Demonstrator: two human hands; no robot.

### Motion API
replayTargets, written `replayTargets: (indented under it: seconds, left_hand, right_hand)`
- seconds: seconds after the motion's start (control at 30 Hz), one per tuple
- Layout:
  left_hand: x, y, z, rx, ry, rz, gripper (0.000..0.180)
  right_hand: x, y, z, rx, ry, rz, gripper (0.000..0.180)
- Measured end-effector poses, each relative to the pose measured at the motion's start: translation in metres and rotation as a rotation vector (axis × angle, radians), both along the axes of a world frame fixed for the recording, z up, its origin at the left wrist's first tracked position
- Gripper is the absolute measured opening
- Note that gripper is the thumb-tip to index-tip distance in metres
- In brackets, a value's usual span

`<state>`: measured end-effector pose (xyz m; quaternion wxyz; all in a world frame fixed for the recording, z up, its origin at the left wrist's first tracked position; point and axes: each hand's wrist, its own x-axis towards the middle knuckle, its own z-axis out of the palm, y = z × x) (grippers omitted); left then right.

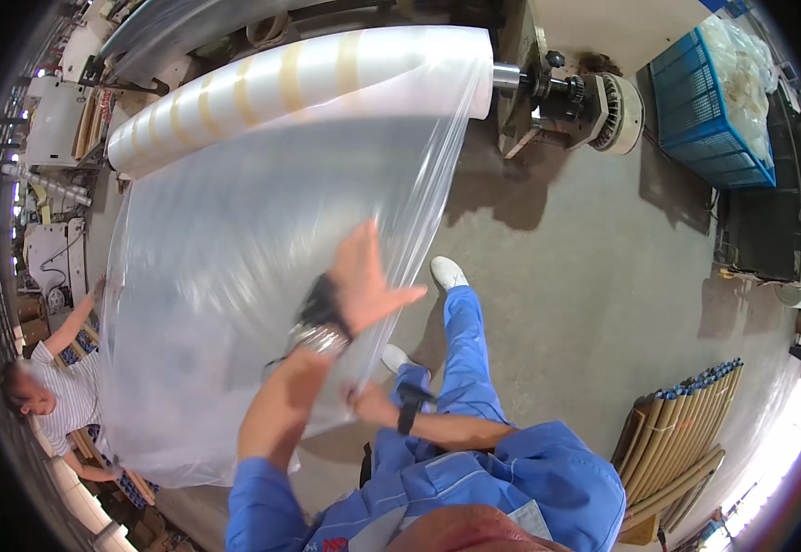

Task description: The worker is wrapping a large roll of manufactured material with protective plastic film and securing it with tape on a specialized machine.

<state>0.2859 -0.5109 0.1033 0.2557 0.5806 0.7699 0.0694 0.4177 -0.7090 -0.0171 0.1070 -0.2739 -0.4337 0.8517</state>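
Film from roll: left hand spread flat, right hand pinching its edge.

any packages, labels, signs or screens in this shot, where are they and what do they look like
No signs, labels or screens show clearly.
Blue plastic crate: upper right on the floor, rectangular, slatted, filled with pale bagged material.
Cardboard tubes: lower right, long brown cylinders bundled together, some with blue ends.

Head view, looking steeply down from above the person's own body

The single fisheye camera sits on the head, facing down and forward: the forearms rise close from the lower edge, the concrete floor lies farther below, and straight edges bend toward the dark rim.
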Motion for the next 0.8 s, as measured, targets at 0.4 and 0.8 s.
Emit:
replayTargets:
  seconds: [0.4, 0.8]
  left_hand:
    - [0.033, -0.286, 0.026, -0.243, 0.003, 0.297, 0.008]
    - [0.019, -0.555, 0.057, -0.94, -0.309, 0.138, 0.026]
  right_hand:
    - [0.074, 0.216, -0.05, -1.041, 0.168, -0.219, 0.091]
    - [-0.09, 0.299, -0.096, 0.297, -0.209, -0.481, 0.016]
